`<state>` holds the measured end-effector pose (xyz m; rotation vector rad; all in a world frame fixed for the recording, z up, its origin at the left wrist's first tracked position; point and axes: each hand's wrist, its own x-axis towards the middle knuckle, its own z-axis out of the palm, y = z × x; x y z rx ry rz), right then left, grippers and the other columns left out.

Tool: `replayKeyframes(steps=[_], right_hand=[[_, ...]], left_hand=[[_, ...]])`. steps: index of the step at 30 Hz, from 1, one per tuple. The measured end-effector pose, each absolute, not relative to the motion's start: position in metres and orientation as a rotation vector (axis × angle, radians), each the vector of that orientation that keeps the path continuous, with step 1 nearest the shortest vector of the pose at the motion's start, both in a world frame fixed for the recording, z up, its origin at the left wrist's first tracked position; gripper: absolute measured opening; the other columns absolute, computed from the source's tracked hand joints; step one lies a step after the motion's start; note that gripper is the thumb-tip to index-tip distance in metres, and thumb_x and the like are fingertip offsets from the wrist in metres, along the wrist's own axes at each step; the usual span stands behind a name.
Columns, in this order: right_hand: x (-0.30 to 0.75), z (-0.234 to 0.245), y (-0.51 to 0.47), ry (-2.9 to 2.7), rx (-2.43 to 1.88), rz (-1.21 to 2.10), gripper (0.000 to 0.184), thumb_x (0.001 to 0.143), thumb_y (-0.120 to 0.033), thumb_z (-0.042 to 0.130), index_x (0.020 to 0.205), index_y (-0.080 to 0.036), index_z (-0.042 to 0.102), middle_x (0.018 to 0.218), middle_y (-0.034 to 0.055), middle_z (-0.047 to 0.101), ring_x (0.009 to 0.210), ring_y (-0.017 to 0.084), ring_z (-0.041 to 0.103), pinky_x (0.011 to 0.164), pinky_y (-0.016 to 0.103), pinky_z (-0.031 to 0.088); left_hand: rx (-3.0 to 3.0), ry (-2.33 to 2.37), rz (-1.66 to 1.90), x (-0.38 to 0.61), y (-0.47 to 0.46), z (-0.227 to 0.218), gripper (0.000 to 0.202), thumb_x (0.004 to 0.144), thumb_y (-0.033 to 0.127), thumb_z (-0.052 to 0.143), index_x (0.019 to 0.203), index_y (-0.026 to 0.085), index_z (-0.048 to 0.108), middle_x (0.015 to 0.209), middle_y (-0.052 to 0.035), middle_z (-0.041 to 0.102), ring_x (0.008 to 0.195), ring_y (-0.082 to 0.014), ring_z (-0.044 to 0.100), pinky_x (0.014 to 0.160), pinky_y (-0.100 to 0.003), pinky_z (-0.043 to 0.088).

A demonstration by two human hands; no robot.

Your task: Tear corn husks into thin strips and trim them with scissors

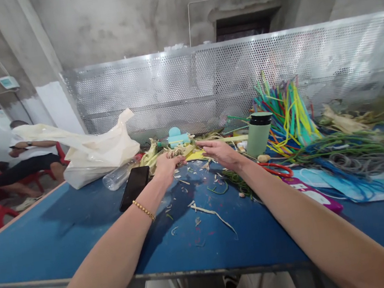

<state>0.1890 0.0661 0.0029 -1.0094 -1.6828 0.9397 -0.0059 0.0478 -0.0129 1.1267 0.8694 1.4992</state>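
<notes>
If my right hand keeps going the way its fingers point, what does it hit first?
Probably the dry husks by the left hand. The right hand points leftward at them across a short gap, though depth is hard to judge.

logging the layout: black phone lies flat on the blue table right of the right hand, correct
No. The head view shows the black phone lying flat on the blue table left of the left hand, not right of the right hand.
</notes>
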Motion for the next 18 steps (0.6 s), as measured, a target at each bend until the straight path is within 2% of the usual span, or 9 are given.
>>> replayKeyframes(steps=[3, 5, 9, 11, 14, 18], right_hand=[[0.186, 0.002, 0.060, -1.473, -1.079, 1.078, 0.030, 0.082, -0.013, 0.057, 0.109, -0.010, 0.069, 0.110, 0.0129, 0.069, 0.095, 0.017, 0.065, 0.086, 0.032, 0.053], [0.189, 0.002, 0.061, -1.398, -1.183, 1.037, 0.026, 0.075, -0.011, 0.063, 0.100, -0.007, 0.070, 0.102, 0.0144, 0.070, 0.084, 0.018, 0.066, 0.077, 0.034, 0.057], [0.202, 0.008, 0.069, -1.273, -1.232, 0.749, 0.036, 0.072, -0.008, 0.060, 0.108, -0.008, 0.067, 0.110, 0.0120, 0.066, 0.073, 0.013, 0.062, 0.068, 0.028, 0.056], [0.208, 0.014, 0.072, -1.263, -1.227, 0.534, 0.036, 0.074, -0.011, 0.056, 0.108, -0.010, 0.067, 0.103, 0.0099, 0.068, 0.065, 0.012, 0.060, 0.064, 0.028, 0.056], [0.210, 0.022, 0.072, -1.390, -1.221, 0.234, 0.029, 0.074, -0.015, 0.055, 0.099, -0.011, 0.071, 0.095, 0.0095, 0.068, 0.062, 0.013, 0.060, 0.069, 0.031, 0.055], [0.207, 0.028, 0.063, -1.559, -1.231, -0.040, 0.027, 0.075, -0.012, 0.053, 0.092, -0.011, 0.073, 0.103, 0.0114, 0.065, 0.070, 0.013, 0.061, 0.083, 0.032, 0.051]], left_hand=[[1.146, 0.885, 1.481, -0.005, 0.048, -0.015, 0.019, 0.061, 0.006, 0.074, 0.073, 0.010, 0.059, 0.068, -0.0045, 0.066, 0.056, -0.0118, 0.062, 0.061, -0.026, 0.050], [1.142, 0.909, 1.464, -0.004, 0.048, -0.015, 0.018, 0.062, 0.007, 0.072, 0.075, 0.010, 0.059, 0.068, -0.0042, 0.067, 0.056, -0.0116, 0.062, 0.061, -0.025, 0.051], [1.144, 0.941, 1.440, -0.001, 0.046, -0.018, 0.013, 0.065, 0.006, 0.068, 0.073, 0.010, 0.059, 0.067, -0.0040, 0.067, 0.055, -0.0108, 0.062, 0.061, -0.025, 0.051], [1.158, 0.945, 1.402, 0.001, 0.044, -0.021, 0.011, 0.066, 0.005, 0.067, 0.072, 0.010, 0.059, 0.067, -0.0050, 0.067, 0.054, -0.0110, 0.062, 0.060, -0.025, 0.051], [1.191, 0.971, 1.346, 0.007, 0.043, -0.024, 0.009, 0.067, 0.004, 0.066, 0.070, 0.009, 0.058, 0.066, -0.0062, 0.066, 0.053, -0.0113, 0.061, 0.059, -0.025, 0.051], [1.230, 1.069, 1.326, 0.021, 0.054, -0.010, 0.012, 0.067, -0.001, 0.063, 0.065, 0.009, 0.056, 0.062, -0.0045, 0.062, 0.051, -0.0103, 0.058, 0.057, -0.024, 0.049]])
